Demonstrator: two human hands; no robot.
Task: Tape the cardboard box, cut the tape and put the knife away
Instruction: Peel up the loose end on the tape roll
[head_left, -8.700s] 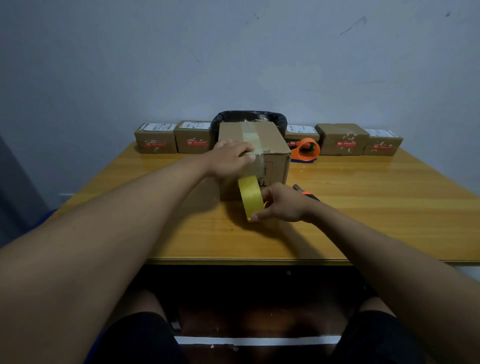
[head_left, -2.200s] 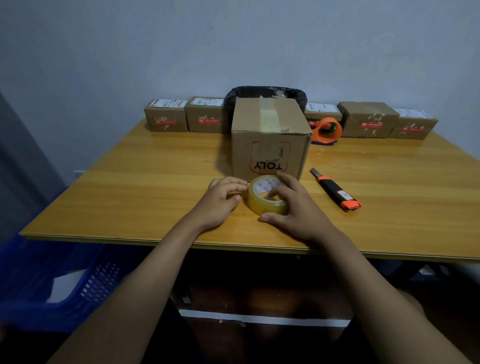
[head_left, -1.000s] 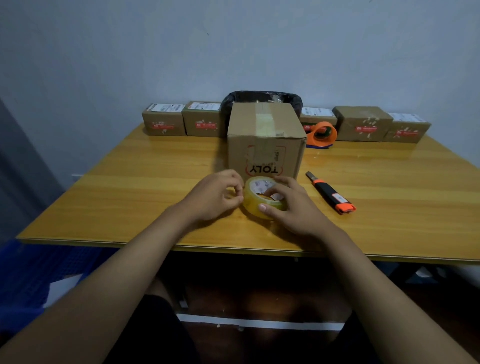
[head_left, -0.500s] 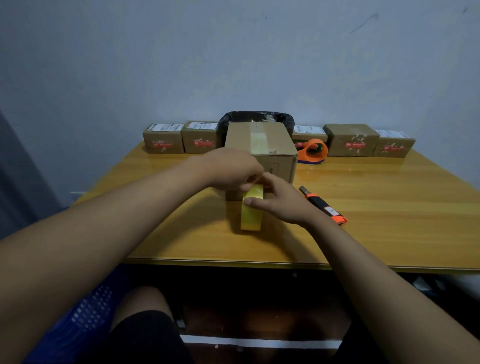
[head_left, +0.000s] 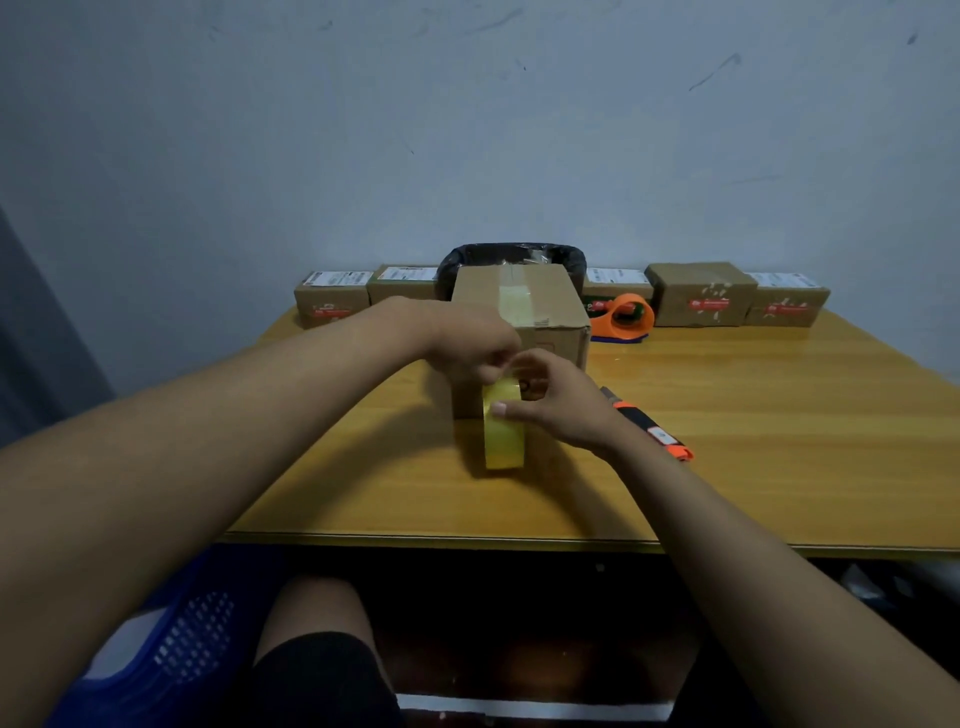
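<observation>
A brown cardboard box (head_left: 545, 296) stands mid-table, a strip of tape running along its top. In front of it the yellowish tape roll (head_left: 503, 431) stands on edge on the table. My right hand (head_left: 561, 402) grips the roll from its right side, thumb on its rim. My left hand (head_left: 470, 343) pinches the tape's free end just above the roll, against the box's front face. An orange-and-black utility knife (head_left: 657, 431) lies on the table right of my right wrist, partly hidden by it.
The wooden table (head_left: 779, 441) carries a row of small cardboard boxes (head_left: 701, 293) along the back wall, an orange tape dispenser (head_left: 623, 317) and a black-lined bin (head_left: 514, 257) behind the box. A blue plastic crate (head_left: 171, 654) sits on the floor at lower left.
The roll went from lying flat to standing on edge. My left hand took the tape end and lifted it to the box's front, while my right hand steadies the roll.
</observation>
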